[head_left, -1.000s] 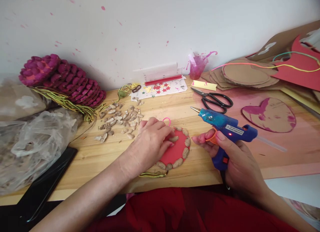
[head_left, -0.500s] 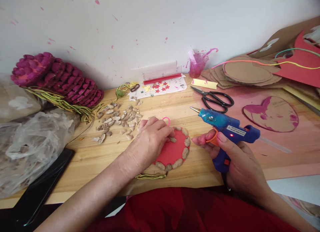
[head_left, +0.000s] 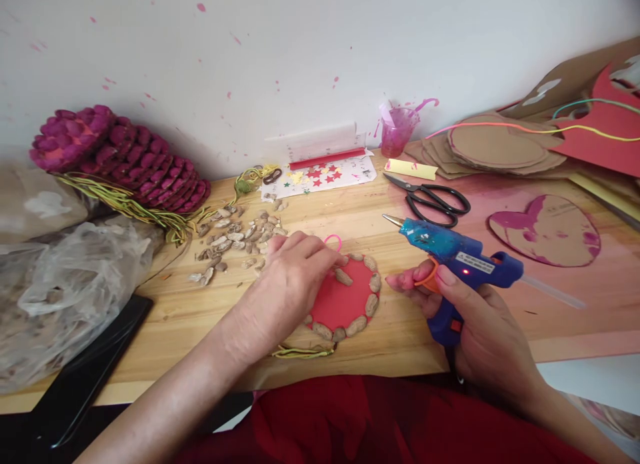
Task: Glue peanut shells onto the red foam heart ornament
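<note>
A red paper disc (head_left: pixel 345 301) ringed with peanut shells lies on the wooden table (head_left: pixel 200 311) in front of me. My left hand (head_left: pixel 290 281) rests over the disc's left side, fingers curled down, with the fingertips next to a peanut shell (head_left: pixel 343 276) lying just inside the ring. My right hand (head_left: pixel 475 324) grips a blue hot glue gun (head_left: pixel 457 257) to the right of the disc, its metal nozzle pointing left and up, above the table. A red light glows on the gun's body.
Loose peanut shells (head_left: pixel 235 241) lie left of my hand. Black scissors (head_left: pixel 433 201), a star sheet (head_left: pixel 320 174) and a pink cup (head_left: pixel 395 131) sit behind. Magenta shell flowers (head_left: pixel 125 161) and plastic bags (head_left: pixel 65 284) fill the left; cardboard shapes (head_left: pixel 500 147) lie right.
My left hand has drawn back a little to the left, uncovering more of the red disc and the shell inside the ring. The glue gun has hardly moved.
</note>
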`<state>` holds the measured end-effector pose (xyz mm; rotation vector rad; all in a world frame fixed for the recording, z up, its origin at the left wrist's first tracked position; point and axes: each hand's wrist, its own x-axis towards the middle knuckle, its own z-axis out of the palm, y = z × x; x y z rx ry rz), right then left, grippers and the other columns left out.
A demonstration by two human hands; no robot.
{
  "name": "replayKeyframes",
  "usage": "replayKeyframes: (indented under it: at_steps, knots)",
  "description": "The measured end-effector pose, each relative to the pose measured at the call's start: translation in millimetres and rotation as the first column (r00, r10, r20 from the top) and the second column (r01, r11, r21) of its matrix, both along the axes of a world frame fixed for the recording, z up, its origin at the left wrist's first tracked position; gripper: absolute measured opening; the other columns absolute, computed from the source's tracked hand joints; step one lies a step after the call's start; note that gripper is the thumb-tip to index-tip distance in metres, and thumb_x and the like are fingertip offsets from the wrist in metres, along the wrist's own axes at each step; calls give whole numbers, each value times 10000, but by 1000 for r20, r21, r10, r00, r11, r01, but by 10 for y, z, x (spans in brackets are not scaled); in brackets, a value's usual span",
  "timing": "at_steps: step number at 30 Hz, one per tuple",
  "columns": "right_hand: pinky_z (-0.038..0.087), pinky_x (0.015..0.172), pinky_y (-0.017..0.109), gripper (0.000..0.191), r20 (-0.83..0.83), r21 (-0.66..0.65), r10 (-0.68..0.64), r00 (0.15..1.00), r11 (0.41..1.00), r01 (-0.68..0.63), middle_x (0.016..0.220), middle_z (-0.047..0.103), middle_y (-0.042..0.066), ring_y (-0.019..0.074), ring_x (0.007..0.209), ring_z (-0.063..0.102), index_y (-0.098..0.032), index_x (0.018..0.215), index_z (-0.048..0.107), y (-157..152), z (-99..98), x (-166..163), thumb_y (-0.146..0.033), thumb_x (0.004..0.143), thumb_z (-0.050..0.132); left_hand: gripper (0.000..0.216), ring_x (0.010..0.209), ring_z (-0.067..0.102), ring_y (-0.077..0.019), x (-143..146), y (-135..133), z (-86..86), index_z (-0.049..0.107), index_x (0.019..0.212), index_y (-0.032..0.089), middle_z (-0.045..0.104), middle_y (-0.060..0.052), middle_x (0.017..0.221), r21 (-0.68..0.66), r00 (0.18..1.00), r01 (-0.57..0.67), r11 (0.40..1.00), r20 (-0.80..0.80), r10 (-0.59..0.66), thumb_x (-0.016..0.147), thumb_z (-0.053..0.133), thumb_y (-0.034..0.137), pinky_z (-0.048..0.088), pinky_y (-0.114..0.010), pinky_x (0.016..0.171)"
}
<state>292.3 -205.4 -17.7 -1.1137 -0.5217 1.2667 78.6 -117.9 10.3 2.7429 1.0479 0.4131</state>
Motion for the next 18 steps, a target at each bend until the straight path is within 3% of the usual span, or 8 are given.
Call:
replayKeyframes:
  at_steps: [7, 12, 15, 17, 18]
  knots:
    - [534, 978, 394, 196, 16, -13, -17, 1000, 1000, 17, 835, 748, 41, 263, 959, 713, -236, 721, 755, 9, 2, -7, -409, 811, 743, 155, 843, 618, -199, -435, 87, 188, 681, 895, 231, 715, -20, 880, 104, 977, -196, 975, 101, 185, 967, 545, 252, 376, -383, 790]
    - [579, 933, 392, 193, 37, -60, -53, 998, 997, 56, 817, 763, 42, 279, 937, 733, -247, 710, 752, 9, 10, -24, -431, 757, 781, 278, 795, 625, -205, -859, 163, 193, 653, 735, 215, 688, -32, 780, 89, 919, -381, 920, 145, 366, 953, 547, 352, 448, -359, 754]
    - [628, 860, 381, 178, 51, -97, -73, 996, 992, 78, 795, 772, 35, 280, 873, 754, -267, 735, 765, 14, -7, -18, -436, 713, 814, 187, 984, 658, -216, -1063, 195, 139, 718, 1002, 223, 728, -53, 1024, 103, 877, -446, 889, 251, 411, 936, 565, 307, 490, -351, 881]
    - [663, 775, 355, 199, 77, -119, -104, 992, 987, 112, 787, 778, 36, 282, 834, 764, -285, 737, 773, 23, -45, 9, -452, 657, 844, 256, 987, 667, -214, -1161, 210, 111, 706, 1133, 212, 733, -62, 1062, 94, 856, -477, 874, 276, 437, 925, 580, 292, 503, -338, 878]
    - [675, 738, 367, 202, 80, -126, -98, 992, 986, 108, 788, 782, 39, 293, 814, 768, -295, 766, 779, 28, -77, 31, -433, 639, 854, 246, 958, 672, -212, -1198, 217, 104, 717, 1109, 204, 743, -60, 1028, 91, 849, -491, 866, 270, 454, 924, 583, 294, 505, -336, 869]
